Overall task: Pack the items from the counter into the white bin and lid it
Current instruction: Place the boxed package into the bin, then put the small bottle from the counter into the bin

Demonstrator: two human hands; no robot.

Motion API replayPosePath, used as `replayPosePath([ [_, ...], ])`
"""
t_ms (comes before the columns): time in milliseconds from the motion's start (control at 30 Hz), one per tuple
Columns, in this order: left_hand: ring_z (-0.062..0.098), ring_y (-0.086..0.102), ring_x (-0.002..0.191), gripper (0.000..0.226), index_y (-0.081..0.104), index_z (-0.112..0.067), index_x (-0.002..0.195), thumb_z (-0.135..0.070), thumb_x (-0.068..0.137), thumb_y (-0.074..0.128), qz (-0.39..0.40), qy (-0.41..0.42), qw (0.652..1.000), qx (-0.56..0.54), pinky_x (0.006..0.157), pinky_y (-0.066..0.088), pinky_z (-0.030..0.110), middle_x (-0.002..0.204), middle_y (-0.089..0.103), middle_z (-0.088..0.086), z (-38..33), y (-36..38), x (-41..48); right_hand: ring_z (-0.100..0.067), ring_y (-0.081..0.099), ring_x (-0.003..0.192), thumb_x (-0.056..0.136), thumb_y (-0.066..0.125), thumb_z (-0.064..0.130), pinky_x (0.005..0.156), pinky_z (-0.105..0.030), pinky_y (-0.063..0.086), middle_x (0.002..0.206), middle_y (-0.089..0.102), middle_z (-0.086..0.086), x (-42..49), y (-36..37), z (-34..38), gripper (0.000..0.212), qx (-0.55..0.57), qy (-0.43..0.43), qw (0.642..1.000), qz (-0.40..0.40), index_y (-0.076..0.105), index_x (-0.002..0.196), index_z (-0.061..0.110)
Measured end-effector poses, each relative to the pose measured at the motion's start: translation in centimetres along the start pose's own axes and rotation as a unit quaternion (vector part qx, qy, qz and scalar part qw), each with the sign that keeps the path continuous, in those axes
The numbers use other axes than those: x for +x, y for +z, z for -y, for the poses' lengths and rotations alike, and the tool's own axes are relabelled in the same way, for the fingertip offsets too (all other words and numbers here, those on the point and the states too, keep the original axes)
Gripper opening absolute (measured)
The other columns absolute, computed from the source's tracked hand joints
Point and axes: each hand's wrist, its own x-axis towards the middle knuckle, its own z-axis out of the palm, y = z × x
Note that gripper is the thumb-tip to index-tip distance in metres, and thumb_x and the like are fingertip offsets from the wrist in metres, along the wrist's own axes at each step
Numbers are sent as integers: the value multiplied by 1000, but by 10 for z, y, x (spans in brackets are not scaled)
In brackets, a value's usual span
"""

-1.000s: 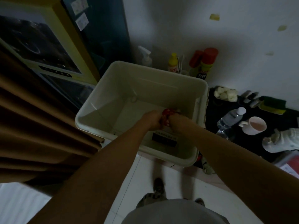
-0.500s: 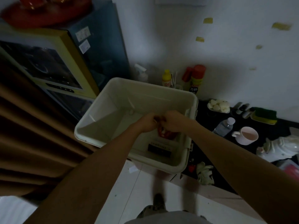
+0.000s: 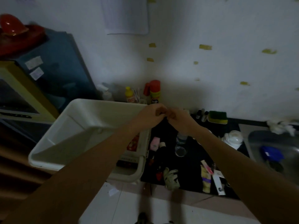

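My fingers [image 3: 160, 111] are curled in on both hands. My left hand [image 3: 151, 114] and right hand [image 3: 179, 119] are raised with the knuckles meeting, and in the dim, blurred view I cannot tell whether anything small is pinched between them. They hang above the far right corner of the white bin [image 3: 97, 102], about where its rim comes alongside the black counter [image 3: 192, 167]. The bin stands open below my left forearm, and a red packet [image 3: 133, 143] lies inside against its right wall. Just beside that wall, on the counter, sit a pink item [image 3: 154, 143] and a clear water bottle [image 3: 181, 143], which shows from under my right wrist. Nearer to me lie a crumpled glove [image 3: 171, 177] and some tubes and packets [image 3: 206, 175]. A white mug [image 3: 233, 139] is to the right of my forearm. A green and yellow sponge [image 3: 217, 116] rests at the back against the wall. Behind the bin's far rim stand a yellow bottle [image 3: 129, 95] and a red-capped spray can [image 3: 155, 92]. At the far right is a metal sink [image 3: 275, 139] with something blue [image 3: 271, 155] in it.
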Motion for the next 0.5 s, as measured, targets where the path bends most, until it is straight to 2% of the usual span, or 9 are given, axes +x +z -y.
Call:
replayPosePath([
  [100, 10, 54, 105, 27, 59, -15, 119, -17, 93, 59, 67, 8, 997, 24, 87, 43, 22, 115, 59, -1, -11, 36, 13, -19, 58, 93, 92, 51, 12, 75, -29, 41, 101, 59, 1, -17, -2, -42, 26, 16, 57, 998, -27, 62, 116, 15],
  [167, 13, 53, 114, 35, 55, -14, 126, -20, 92, 59, 107, -18, 993, 41, 93, 44, 25, 124, 57, 1, -8, 59, 19, -24, 59, 105, 91, 54, 13, 83, -29, 43, 113, 62, -5, -23, -1, -67, 28, 18, 91, 995, -25, 62, 119, 13],
  [267, 18, 53, 120, 37, 54, -15, 128, -22, 92, 59, 116, -75, 990, 30, 98, 46, 31, 130, 56, 4, 3, 89, 20, -25, 59, 106, 92, 58, 20, 83, -29, 44, 115, 62, -7, -21, 0, -96, 27, 26, 120, 992, -25, 61, 118, 12],
  [367, 20, 51, 122, 37, 53, -16, 130, -22, 94, 57, 112, -133, 985, 1, 99, 45, 30, 133, 54, 3, 16, 112, 16, -30, 58, 105, 92, 57, 22, 83, -34, 45, 115, 59, -12, -16, 7, -119, 29, 24, 139, 990, -12, 59, 118, 11],
  [500, 18, 49, 122, 37, 50, -19, 132, -25, 95, 56, 124, -195, 973, -27, 90, 41, 25, 135, 50, -1, 33, 126, 11, -37, 50, 117, 93, 55, 21, 98, -46, 43, 131, 47, -15, -10, 22, -134, 44, -3, 146, 989, -2, 49, 135, 13],
])
